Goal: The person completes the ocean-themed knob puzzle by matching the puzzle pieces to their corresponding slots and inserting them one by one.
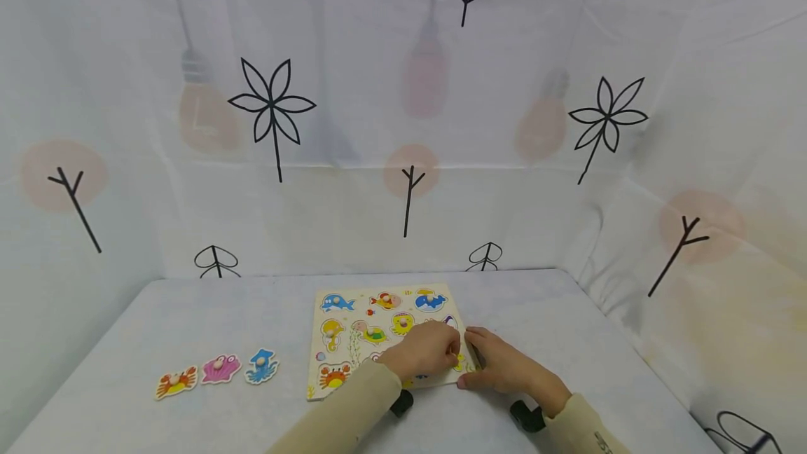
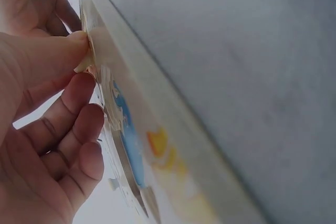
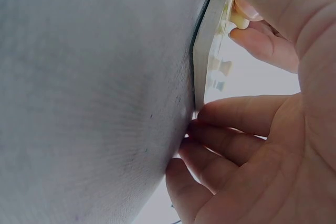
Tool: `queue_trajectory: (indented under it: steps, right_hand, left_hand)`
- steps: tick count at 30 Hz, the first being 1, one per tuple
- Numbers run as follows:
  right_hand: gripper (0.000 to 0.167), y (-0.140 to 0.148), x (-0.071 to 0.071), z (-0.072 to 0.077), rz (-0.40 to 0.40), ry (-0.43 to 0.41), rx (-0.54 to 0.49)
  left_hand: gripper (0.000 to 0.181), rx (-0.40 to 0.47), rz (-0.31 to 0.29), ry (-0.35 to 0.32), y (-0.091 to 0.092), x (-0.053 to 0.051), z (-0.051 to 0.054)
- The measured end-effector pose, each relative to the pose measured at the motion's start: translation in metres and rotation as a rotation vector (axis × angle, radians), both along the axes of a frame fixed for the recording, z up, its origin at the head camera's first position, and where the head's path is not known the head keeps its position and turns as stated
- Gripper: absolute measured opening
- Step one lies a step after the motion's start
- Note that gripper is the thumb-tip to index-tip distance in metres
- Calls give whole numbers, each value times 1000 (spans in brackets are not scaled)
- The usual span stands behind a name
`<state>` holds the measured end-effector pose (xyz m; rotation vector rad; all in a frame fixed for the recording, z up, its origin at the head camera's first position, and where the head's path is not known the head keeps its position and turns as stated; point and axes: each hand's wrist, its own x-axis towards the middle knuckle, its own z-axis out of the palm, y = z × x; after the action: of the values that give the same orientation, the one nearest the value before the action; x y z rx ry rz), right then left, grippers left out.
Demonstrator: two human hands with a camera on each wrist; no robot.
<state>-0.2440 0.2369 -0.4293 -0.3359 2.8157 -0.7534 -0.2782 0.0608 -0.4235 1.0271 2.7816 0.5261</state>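
Observation:
A wooden peg puzzle board [image 1: 313, 363] with sea-animal pieces lies on the table. Above its lower right part, my left hand [image 1: 425, 349] pinches the small pale knob [image 2: 83, 65] of a puzzle piece between thumb and index finger. The piece itself is mostly hidden by that hand. My right hand [image 1: 507, 368] grips the board's near right corner, thumb at the near edge and fingers along the right edge. In the right wrist view its fingertips [image 3: 210, 113] touch the board's side and the tabletop.
Three loose pieces lie left of the board: an orange-and-yellow crab [image 1: 176, 382], a pink shell-like piece with eyes [image 1: 221, 368] and a blue squid [image 1: 261, 366]. A white cloth [image 1: 353, 216] with plant drawings hangs behind the pale table [image 1: 214, 321].

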Motion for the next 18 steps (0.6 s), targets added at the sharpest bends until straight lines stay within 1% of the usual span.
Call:
queue_trajectory:
  steps: [7, 11, 14, 18]
  right_hand:
    - [96, -1, -1, 1, -3, 1, 7]
    - [96, 0, -1, 1, 10, 3, 3]
    - [96, 1, -2, 0, 21, 4, 5]
    - [97, 1, -2, 0, 18, 4, 17]
  left_hand:
    - [12, -2, 1, -6, -1, 0, 0]
    - [8, 3, -3, -12, -4, 0, 1]
    - [8, 3, -8, -7, -12, 0, 2]
    - [13, -7, -11, 27, -28, 3, 5]
